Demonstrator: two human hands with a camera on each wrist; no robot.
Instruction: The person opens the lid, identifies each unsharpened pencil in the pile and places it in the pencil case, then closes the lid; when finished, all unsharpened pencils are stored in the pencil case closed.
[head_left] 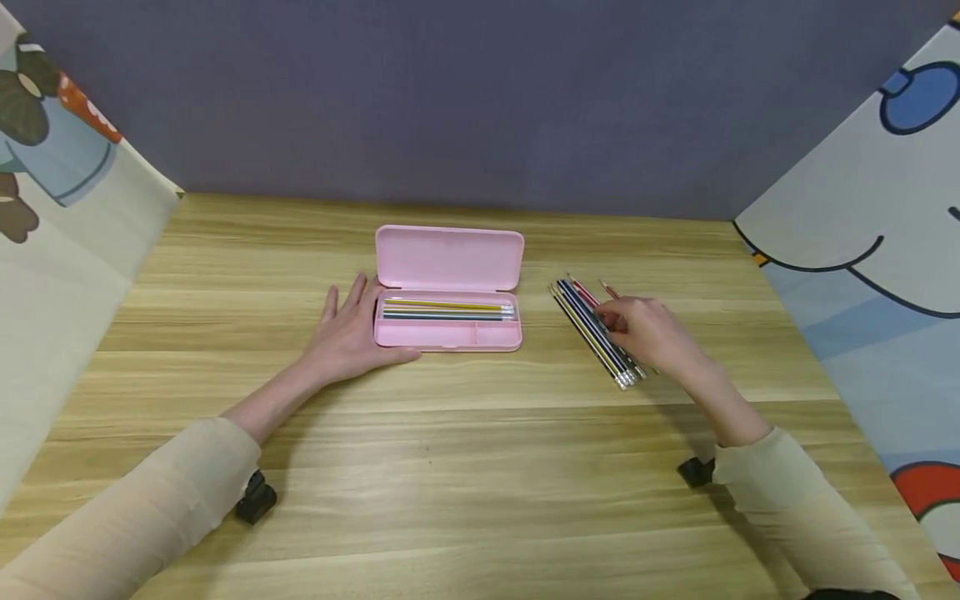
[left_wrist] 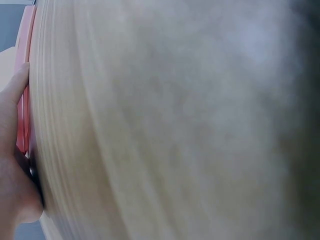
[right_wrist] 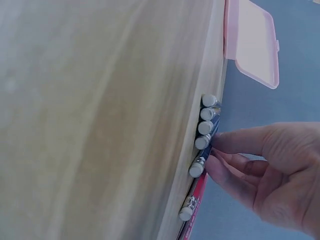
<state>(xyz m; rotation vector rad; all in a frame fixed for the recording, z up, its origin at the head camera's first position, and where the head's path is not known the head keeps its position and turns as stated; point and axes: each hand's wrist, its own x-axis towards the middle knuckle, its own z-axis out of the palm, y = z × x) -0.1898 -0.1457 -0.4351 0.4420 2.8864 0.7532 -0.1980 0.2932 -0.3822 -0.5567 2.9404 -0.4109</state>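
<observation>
A pink pencil case (head_left: pixel 423 334) lies with its lid (head_left: pixel 450 258) raised; several striped pencils (head_left: pixel 446 317) sit in its long rear compartment. My left hand (head_left: pixel 348 337) rests at the case's left end, fingers spread and thumb along the front edge. In the left wrist view the thumb (left_wrist: pixel 19 82) touches the pink side. To the right of the case is a row of loose pencils (head_left: pixel 587 335), mostly dark-striped. Over them, my right hand (head_left: pixel 648 333) pinches a dark pencil (right_wrist: pixel 197 168) between thumb and fingers; its eraser end shows in the right wrist view.
A red pencil (head_left: pixel 583 289) and a brownish pencil (head_left: pixel 608 289) lie at the right of the row, partly hidden by the hand. The case's front compartments hold nothing visible. A grey panel (head_left: pixel 465 108) stands behind the wooden table (head_left: pixel 450 467), with cartoon-printed panels at both sides.
</observation>
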